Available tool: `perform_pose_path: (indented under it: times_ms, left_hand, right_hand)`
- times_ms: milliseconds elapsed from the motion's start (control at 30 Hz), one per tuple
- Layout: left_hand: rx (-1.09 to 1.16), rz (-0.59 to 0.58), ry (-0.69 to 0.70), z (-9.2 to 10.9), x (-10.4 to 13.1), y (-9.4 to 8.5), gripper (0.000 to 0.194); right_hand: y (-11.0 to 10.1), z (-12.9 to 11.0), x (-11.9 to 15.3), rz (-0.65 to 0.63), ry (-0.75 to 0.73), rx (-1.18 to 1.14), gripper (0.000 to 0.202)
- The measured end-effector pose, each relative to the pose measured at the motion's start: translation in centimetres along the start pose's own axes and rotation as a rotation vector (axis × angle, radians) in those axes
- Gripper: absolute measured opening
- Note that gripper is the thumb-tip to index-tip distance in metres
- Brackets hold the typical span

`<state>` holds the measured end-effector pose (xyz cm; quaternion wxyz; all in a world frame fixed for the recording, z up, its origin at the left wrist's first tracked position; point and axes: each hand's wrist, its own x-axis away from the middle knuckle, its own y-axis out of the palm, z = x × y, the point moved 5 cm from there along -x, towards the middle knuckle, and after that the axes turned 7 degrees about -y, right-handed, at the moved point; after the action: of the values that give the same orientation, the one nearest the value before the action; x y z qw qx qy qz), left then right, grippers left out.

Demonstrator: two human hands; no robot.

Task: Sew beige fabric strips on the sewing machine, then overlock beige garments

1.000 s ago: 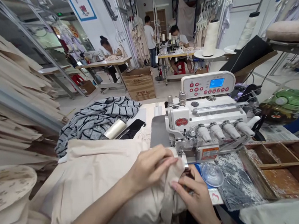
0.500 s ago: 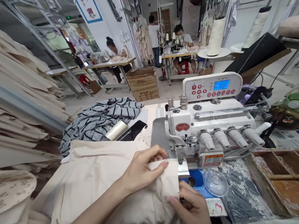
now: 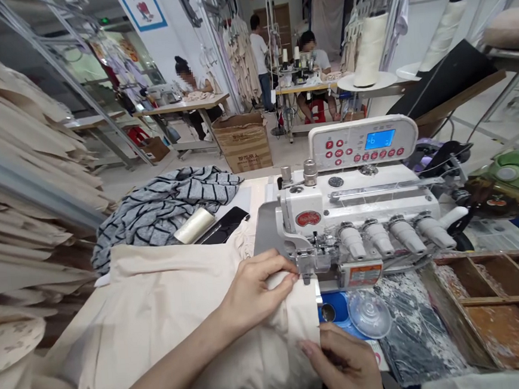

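Cream fabric (image 3: 170, 309) is spread over the table and hangs toward me. My left hand (image 3: 258, 290) pinches its folded upper edge between thumb and fingers, close beside the presser foot of the white overlock sewing machine (image 3: 359, 210). Lower down, my right hand (image 3: 348, 355) grips the fabric's right edge between thumb and fingers. The edge runs from the presser foot down to that hand. Whether the needle is in the cloth cannot be made out.
Behind the fabric lie a grey striped cloth (image 3: 153, 209), a thread cone (image 3: 194, 226) and a black phone-like object (image 3: 226, 224). At the right are a clear plastic lid (image 3: 370, 314) and a wooden compartment tray (image 3: 475, 303). Several people work farther back, beyond a cardboard box (image 3: 243, 142).
Both hands have moved slightly right with the fabric, bringing its upper edge to the presser foot. The whole view has shifted a little.
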<state>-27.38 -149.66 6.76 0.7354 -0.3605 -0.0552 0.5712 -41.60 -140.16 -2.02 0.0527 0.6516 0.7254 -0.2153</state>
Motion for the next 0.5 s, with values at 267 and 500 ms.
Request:
perform_pose_path:
  times_ms: [267,500]
  left_hand:
    - [-0.077,0.032,-0.053,-1.7,-2.6,-0.3,0.016]
    - [-0.217,0.391,0.187,0.0,1.2,-1.8,0.026]
  right_hand:
    - [-0.9,-0.7,-1.7,0.023,-0.075,0.07,0.032]
    - [-0.2,1.0,-0.9,0.19,0.092,-0.133,0.024]
